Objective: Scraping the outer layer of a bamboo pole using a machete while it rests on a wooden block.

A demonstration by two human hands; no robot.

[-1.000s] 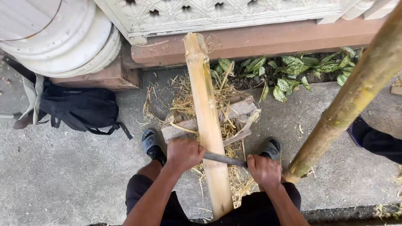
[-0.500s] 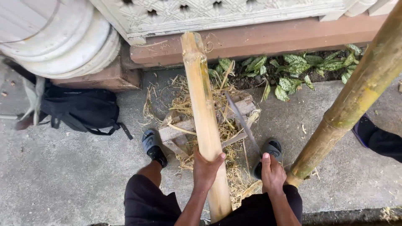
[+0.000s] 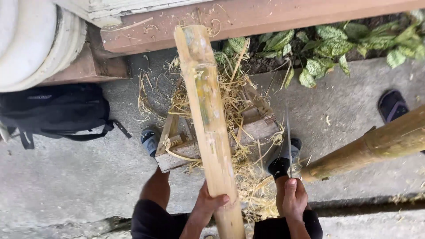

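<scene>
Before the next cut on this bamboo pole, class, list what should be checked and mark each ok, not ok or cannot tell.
1. Left hand grips the bamboo pole: ok.
2. Right hand holds the knife, blade pointing away from the body: ok.
3. Pole rests across the wooden stand: ok.
4. Left hand off the blade's line: ok, blade is to the pole's right.
5. Feet clear: not ok, the shoe sits right under the blade.
6. Blade sharpness: cannot tell.

Yellowish bamboo pole (image 3: 208,115), black backpack (image 3: 53,110), green mottled leaves (image 3: 327,44).
</scene>
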